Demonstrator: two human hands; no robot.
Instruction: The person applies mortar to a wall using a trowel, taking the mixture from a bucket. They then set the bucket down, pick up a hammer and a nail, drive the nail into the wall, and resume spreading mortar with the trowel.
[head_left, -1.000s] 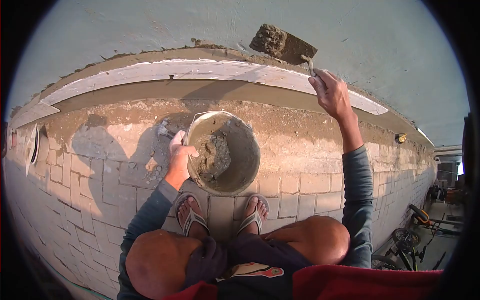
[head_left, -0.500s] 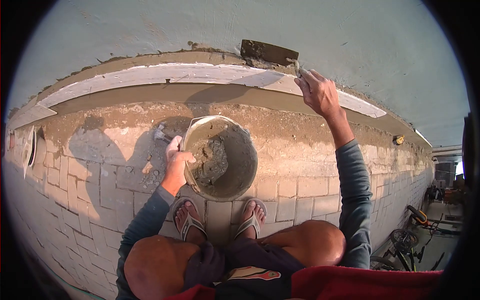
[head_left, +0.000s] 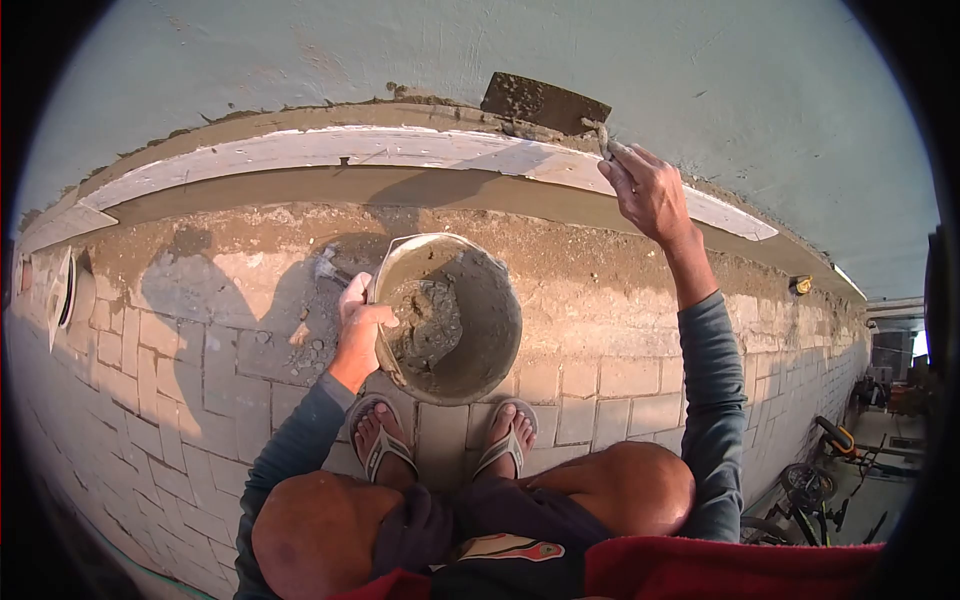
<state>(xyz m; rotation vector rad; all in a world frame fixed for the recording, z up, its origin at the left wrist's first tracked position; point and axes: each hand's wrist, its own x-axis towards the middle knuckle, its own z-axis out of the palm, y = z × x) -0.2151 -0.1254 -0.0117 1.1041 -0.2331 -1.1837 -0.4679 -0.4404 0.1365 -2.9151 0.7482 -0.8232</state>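
Note:
My left hand is closed on the left rim of a bucket, which stands tilted toward me on the paving. Grey wet mortar lies inside it and coats the inner wall. Up at the wall, my right hand grips the handle of a trowel. The trowel's mortar-smeared blade lies close to the wall, just above a whitish board. Along the board's top edge runs a band of mortar, some of it beneath the blade.
A hammer-like tool lies left of the bucket among crumbs of mortar. Behind the board rises a pale grey-green wall. A small yellow object sits at the wall's foot on the right. A bicycle stands at the lower right.
The trowel and my right hand have shifted slightly right along the board's top edge. My left hand keeps its hold on the bucket rim; the whole view has moved a little.

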